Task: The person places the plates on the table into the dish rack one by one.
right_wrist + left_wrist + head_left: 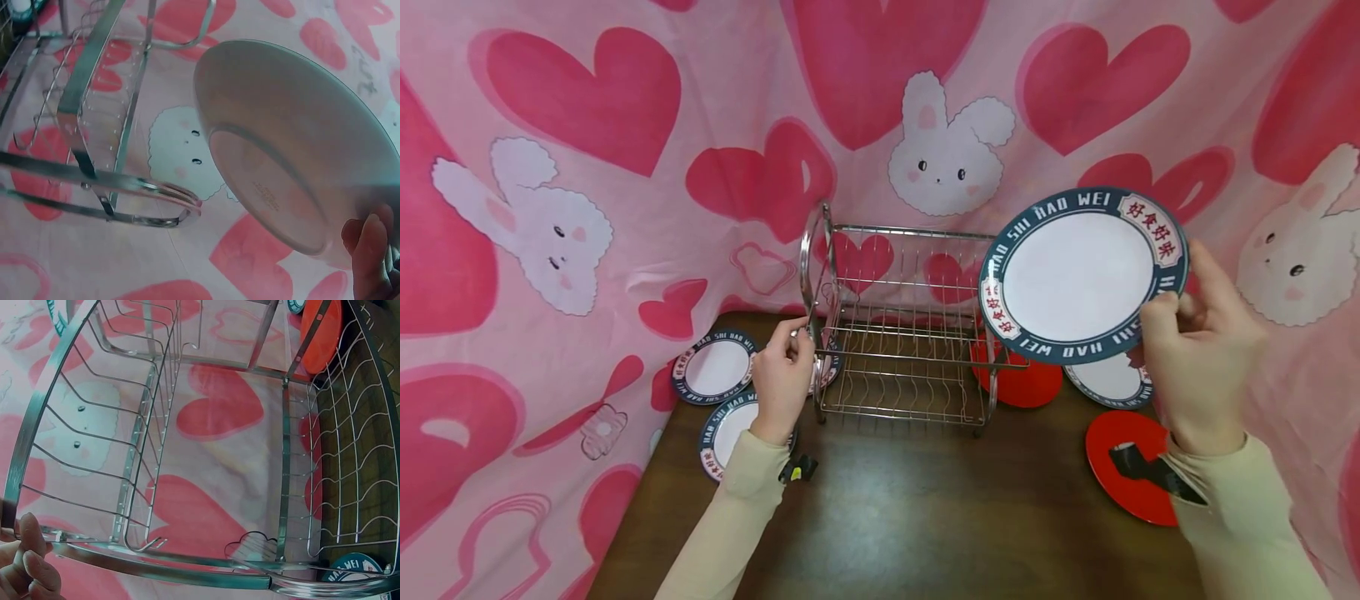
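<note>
A wire dish rack (806,271) of shiny metal with two tiers stands at the back of the table. My left hand (784,379) grips the rack's left side bar, its fingertips (34,540) curled at the metal in the left wrist view. To the right of the rack, my right hand (1206,358) pinches the edge of a white plate (1078,275) with a dark blue lettered rim. The plate is raised and tilted, its white face toward the head camera. Its plain underside (269,137) shows in the right wrist view, apart from the rack. No plates stand in the visible slots.
Blue-rimmed plates (711,367) lie left of the rack, one partly behind my left wrist. On the right are a red plate (1030,387) beside the rack, another blue-rimmed plate (1108,382) and a nearer red plate (1120,462). A pink heart-patterned cloth (730,83) hangs behind.
</note>
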`<state>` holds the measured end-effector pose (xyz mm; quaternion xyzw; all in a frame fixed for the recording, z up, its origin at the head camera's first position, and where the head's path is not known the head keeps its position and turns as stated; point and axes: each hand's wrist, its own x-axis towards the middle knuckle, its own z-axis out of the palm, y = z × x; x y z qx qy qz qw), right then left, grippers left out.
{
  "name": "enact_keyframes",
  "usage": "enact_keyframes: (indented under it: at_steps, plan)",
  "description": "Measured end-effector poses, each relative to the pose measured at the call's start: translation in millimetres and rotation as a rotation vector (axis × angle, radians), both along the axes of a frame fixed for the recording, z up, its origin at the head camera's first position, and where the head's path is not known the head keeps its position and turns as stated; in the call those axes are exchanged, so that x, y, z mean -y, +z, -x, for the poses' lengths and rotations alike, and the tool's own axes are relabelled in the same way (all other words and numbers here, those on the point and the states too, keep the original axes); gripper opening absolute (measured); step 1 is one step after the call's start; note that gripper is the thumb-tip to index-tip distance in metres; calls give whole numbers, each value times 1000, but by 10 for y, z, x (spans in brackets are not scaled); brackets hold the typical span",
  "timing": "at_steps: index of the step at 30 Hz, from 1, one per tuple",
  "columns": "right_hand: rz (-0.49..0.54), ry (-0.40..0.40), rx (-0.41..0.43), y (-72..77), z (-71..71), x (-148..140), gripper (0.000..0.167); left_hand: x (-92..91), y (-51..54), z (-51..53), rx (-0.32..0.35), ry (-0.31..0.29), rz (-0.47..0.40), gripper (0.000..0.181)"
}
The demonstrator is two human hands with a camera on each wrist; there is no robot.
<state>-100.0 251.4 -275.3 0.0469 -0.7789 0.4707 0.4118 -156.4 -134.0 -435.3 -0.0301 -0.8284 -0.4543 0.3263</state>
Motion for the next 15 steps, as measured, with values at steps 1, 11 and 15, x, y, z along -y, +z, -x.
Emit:
enact_keyframes:
  at_steps: [1, 11, 15]
  plan:
    - [-25, 0, -18, -13, 38, -3, 56, -1, -4, 1, -1, 1, 0, 22]
    - [-399, -126, -100, -97, 379, -16, 56, 5, -26, 10, -16, 12, -2, 22]
    - [-468, -120, -78, -102, 449, 34, 59, -4, -15, 20, -18, 14, -6, 22]
